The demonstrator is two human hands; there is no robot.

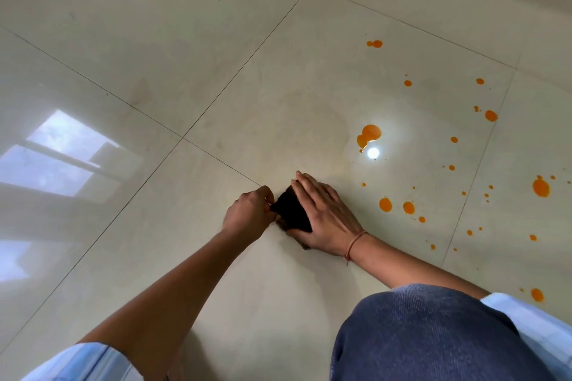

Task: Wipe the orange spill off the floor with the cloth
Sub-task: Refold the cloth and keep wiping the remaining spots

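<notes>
Indoor room, probably domestic. Evidence: large glossy cream floor tiles, thin dark grout lines, a paned window mirrored in the polish, one ceiling lamp's glare.

The cloth is lying on the floor, with the left hand pinching its 9 o'clock edge and the right hand lying flat over its 3 o'clock side. The spill is sitting apart from the cloth, scattered from 1 to 4 o'clock of it.
</notes>
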